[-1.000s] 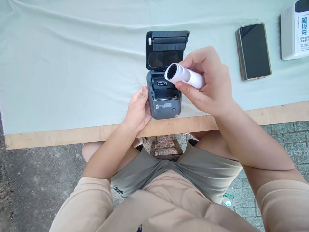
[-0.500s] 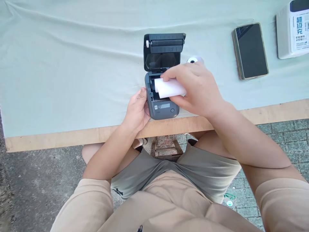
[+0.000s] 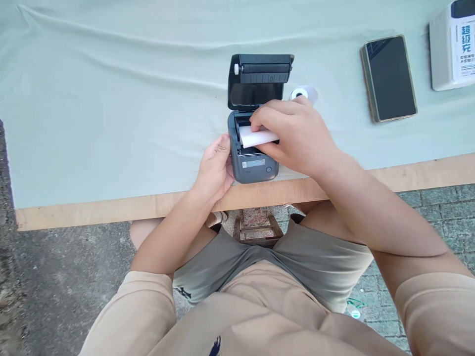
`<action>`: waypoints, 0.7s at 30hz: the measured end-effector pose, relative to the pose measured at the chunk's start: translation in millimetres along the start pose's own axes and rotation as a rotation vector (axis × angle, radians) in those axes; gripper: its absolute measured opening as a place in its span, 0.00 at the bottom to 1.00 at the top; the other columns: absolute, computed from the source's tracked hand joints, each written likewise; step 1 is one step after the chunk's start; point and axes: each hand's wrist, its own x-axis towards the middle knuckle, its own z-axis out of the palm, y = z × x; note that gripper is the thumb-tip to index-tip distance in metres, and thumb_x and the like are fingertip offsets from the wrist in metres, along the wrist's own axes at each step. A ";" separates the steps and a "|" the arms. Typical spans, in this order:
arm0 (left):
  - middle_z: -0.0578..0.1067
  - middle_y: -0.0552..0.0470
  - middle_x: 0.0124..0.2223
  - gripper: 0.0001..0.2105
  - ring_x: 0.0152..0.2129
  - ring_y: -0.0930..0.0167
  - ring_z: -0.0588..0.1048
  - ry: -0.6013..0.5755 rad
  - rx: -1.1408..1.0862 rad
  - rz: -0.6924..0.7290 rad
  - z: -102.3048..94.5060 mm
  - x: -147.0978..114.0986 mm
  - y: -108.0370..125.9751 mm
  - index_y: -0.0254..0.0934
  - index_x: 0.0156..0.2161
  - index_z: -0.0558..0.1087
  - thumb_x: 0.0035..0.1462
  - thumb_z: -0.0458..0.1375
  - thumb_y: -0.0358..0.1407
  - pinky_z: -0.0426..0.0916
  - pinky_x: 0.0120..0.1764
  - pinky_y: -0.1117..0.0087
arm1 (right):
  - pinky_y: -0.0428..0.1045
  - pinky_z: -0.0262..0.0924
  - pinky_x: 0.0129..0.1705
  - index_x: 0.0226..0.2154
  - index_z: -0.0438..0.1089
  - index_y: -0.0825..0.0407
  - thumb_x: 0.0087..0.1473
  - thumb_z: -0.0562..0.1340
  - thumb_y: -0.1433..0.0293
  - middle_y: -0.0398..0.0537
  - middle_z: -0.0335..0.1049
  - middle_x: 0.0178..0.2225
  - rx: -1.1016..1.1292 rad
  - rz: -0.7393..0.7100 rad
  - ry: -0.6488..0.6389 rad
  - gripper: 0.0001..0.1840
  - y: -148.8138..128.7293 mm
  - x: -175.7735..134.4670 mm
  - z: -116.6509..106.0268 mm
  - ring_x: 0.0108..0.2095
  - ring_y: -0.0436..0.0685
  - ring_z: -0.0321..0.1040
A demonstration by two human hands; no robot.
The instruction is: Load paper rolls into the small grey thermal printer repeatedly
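Observation:
A dark grey label printer (image 3: 256,173) lies near the table's front edge with its hinged lid (image 3: 260,81) raised. My left hand (image 3: 215,165) grips the printer's left side, its thumb along the edge and its other fingers partly hidden. Between the thumb and fingers of my right hand (image 3: 297,133) is a white paper roll (image 3: 258,137), sitting within the printer's open compartment. The roll's right end is covered by my hand. Just behind my right hand, a second white paper roll (image 3: 300,93) rests on the cloth.
A dark-screened phone (image 3: 389,79) lies on the pale green cloth (image 3: 148,109) to the right. Beyond it stands a white box-shaped device (image 3: 441,54) with a printed label. The wooden table edge (image 3: 111,210) runs in front of my lap.
My right hand has lowered the paper roll deeper into the printer's compartment and tilted it more level. My left hand keeps its hold on the printer. The whole view has shifted slightly.

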 end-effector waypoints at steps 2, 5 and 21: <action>0.85 0.53 0.36 0.17 0.39 0.70 0.86 0.002 -0.002 -0.009 -0.4 0.2 -0.2 0.38 0.42 0.80 0.71 0.60 0.50 0.81 0.46 0.72 | 0.58 0.56 0.39 0.38 0.72 0.45 0.67 0.60 0.68 0.47 0.81 0.44 0.002 -0.037 0.008 0.05 2.6 -0.1 0.8 0.41 0.63 0.76; 0.85 0.52 0.37 0.18 0.42 0.68 0.87 0.001 -0.014 -0.017 -0.5 1.1 -0.5 0.38 0.42 0.80 0.70 0.60 0.51 0.82 0.46 0.71 | 0.59 0.58 0.39 0.39 0.76 0.45 0.66 0.59 0.69 0.47 0.82 0.48 0.030 -0.110 0.040 0.09 6.9 -1.7 4.4 0.44 0.63 0.76; 0.86 0.51 0.41 0.16 0.54 0.63 0.84 0.027 -0.019 -0.027 4.3 0.0 2.3 0.38 0.40 0.79 0.74 0.56 0.47 0.82 0.56 0.63 | 0.58 0.57 0.45 0.33 0.68 0.45 0.71 0.59 0.65 0.39 0.78 0.38 0.178 -0.353 0.318 0.11 4.6 -26.9 22.1 0.39 0.54 0.72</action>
